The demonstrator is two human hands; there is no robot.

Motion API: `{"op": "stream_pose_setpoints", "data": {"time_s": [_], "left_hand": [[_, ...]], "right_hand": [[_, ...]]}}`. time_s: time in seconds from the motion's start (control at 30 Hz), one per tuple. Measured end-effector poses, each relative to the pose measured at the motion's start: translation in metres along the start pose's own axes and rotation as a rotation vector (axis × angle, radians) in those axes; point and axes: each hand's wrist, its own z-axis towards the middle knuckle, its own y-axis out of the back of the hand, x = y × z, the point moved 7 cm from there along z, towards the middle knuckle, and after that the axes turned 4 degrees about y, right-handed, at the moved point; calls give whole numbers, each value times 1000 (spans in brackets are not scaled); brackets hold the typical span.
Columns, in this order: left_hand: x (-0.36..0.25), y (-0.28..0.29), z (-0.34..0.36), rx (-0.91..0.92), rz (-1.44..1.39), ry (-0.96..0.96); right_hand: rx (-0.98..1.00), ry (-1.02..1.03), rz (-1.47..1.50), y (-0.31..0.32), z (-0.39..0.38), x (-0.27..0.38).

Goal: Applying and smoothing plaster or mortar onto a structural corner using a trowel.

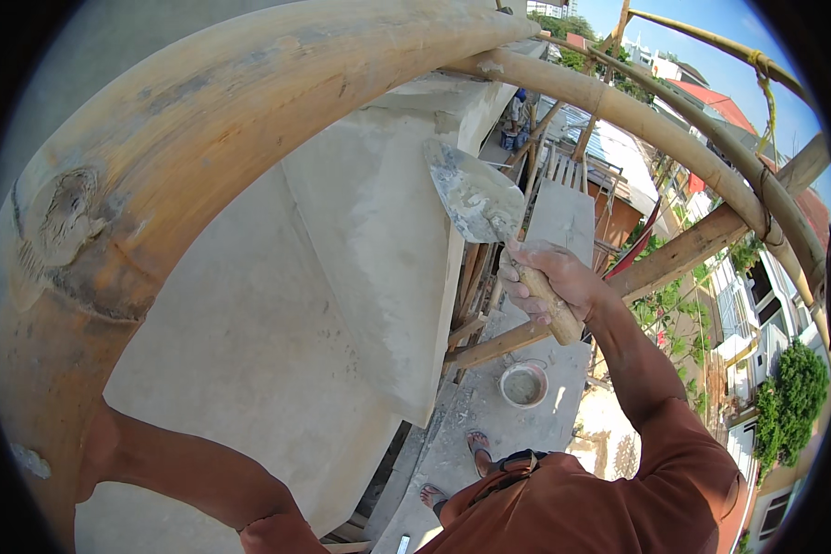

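Nearest the camera, the person's rust-orange sleeves fill the lower edge, and two feet in sandals point(466, 466) stand on the grey concrete ledge point(489, 406) below. The left arm reaches up and to the left, where the left hand point(97, 452) passes behind the thick yellow-brown bamboo pole point(157, 175) that arcs across the picture; the pole hides the fingers, so whether they are open or closed cannot be told. Further out, the right hand point(549, 282) is clenched around the pale wooden handle of a pointed steel trowel point(475, 198) smeared with grey mortar. Its blade points up and to the left, lying against the outer edge of the smooth grey plastered wall slab point(360, 249). Below the hand, a small round bucket point(523, 384) holding grey mix sits on the ledge. Beyond, thinner bamboo scaffold poles point(674, 129) cross, lashed together, with rooftops and green trees point(789, 397) well below.
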Motion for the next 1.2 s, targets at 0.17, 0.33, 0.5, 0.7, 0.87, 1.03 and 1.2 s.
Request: {"op": "stream_pose_setpoints", "data": {"time_s": [0.17, 0.33, 0.5, 0.7, 0.87, 1.03, 1.2], "left_hand": [[-4, 10, -4, -28, 190, -49], [-8, 22, -6, -58, 379, -101], [-16, 33, -9, -85, 573, -162], [-24, 50, -14, -125, 807, -223], [-40, 66, -16, -159, 1017, -290], [-53, 91, -28, -209, 1221, -334], [-71, 112, -40, -265, 1427, -387]], "right_hand": [[23, 90, 17, -7, 11, 7], [63, 104, 154, -11, 27, -15], [41, 131, -10, -14, 29, -32], [27, 230, 123, -10, 44, -28], [78, 118, 217, -16, 49, -50], [-63, 326, -166, -24, 69, -35], [-140, 379, -189, -38, 98, -20]]}}
